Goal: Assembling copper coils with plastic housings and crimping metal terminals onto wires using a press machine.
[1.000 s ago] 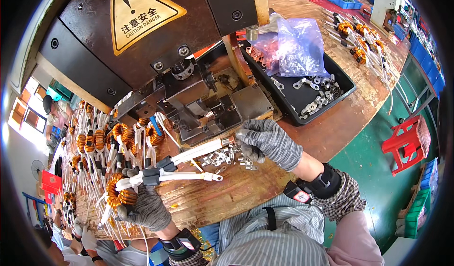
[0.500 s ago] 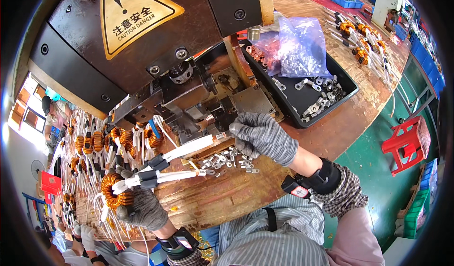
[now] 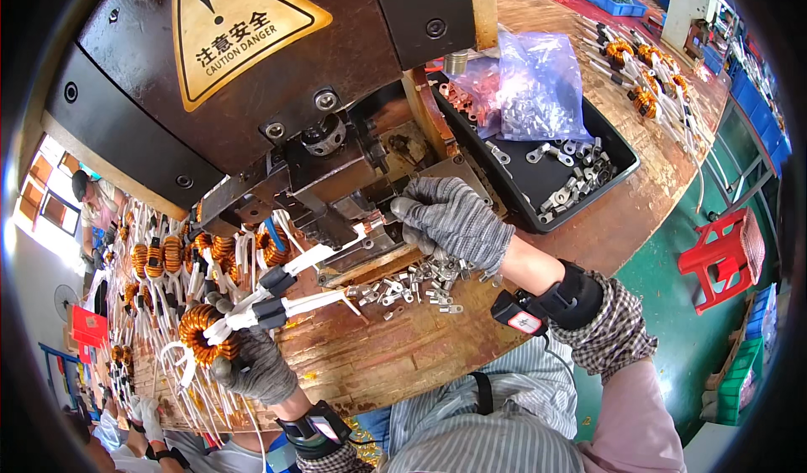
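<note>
My gloved left hand (image 3: 256, 368) is closed around a toroidal coil (image 3: 200, 334) wound with copper wire. Two white sleeved leads (image 3: 315, 303) run from it to the right, each with a black band (image 3: 269, 311). The upper lead's end (image 3: 361, 231) reaches between the dies of a press (image 3: 332, 179). There my gloved right hand (image 3: 462, 225) pinches at the lead's tip, by a small metal cable lug (image 3: 377, 219) that its fingers partly cover. Loose cable lugs (image 3: 403, 288) lie on the wooden bench below the press.
A black tray (image 3: 622, 174) right of the press holds lugs and a plastic bag of lugs (image 3: 542, 95). More coils (image 3: 172, 254) crowd the left side; another bunch (image 3: 647, 69) lies far right. A red stool (image 3: 719, 258) stands on the green floor. Other people are at the left.
My right hand has moved up and slightly left, bringing the upper lead's end from below the press in between its dies. My left hand keeps the coil in nearly the same place.
</note>
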### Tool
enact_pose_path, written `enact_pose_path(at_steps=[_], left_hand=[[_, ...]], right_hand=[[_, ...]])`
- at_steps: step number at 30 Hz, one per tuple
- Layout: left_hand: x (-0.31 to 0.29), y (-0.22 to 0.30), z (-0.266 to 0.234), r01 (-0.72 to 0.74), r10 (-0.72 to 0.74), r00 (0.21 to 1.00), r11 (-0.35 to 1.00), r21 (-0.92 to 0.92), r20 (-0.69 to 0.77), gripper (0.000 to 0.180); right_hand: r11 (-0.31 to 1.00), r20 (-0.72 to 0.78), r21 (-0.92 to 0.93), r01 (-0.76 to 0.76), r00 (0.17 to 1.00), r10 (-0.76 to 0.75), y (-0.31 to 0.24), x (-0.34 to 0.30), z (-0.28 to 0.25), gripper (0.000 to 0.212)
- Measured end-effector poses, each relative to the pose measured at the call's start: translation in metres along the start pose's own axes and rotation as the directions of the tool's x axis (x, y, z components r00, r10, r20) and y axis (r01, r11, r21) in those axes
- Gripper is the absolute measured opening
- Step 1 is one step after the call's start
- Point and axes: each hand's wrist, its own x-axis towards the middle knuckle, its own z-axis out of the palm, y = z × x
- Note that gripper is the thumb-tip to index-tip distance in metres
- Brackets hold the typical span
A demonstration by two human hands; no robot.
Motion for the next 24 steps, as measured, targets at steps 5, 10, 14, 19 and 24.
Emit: enact_pose_path(at_steps=[5,10,14,19,24], left_hand=[[0.001,-0.007,0.009,-0.005,0.004,1.0,0.995,0.102,0.004,0.07],[0.002,-0.004,0.005,0.007,-0.008,1.0,0.992,0.128,0.011,0.066],[0.003,-0.003,0.005,0.003,-0.005,1.0,0.992,0.129,0.013,0.063],[0.002,-0.005,0.007,0.021,-0.021,1.0,0.993,0.12,-0.005,0.061],[0.002,-0.001,0.002,0.036,-0.035,0.999,0.994,0.103,-0.009,0.062]], right_hand=[[0.987,-0.052,-0.157,0.045,0.997,-0.053,0.004,0.007,0.002,0.022],[0.866,-0.077,-0.417,0.276,0.938,-0.337,0.02,0.016,0.0,0.023],[0.624,-0.052,-0.699,0.351,0.844,-0.533,0.016,0.014,0.002,0.027],[0.718,-0.049,-0.625,0.306,0.903,-0.427,0.012,0.014,-0.001,0.03],[0.794,-0.051,-0.538,0.283,0.929,-0.366,0.017,0.018,-0.003,0.029]])
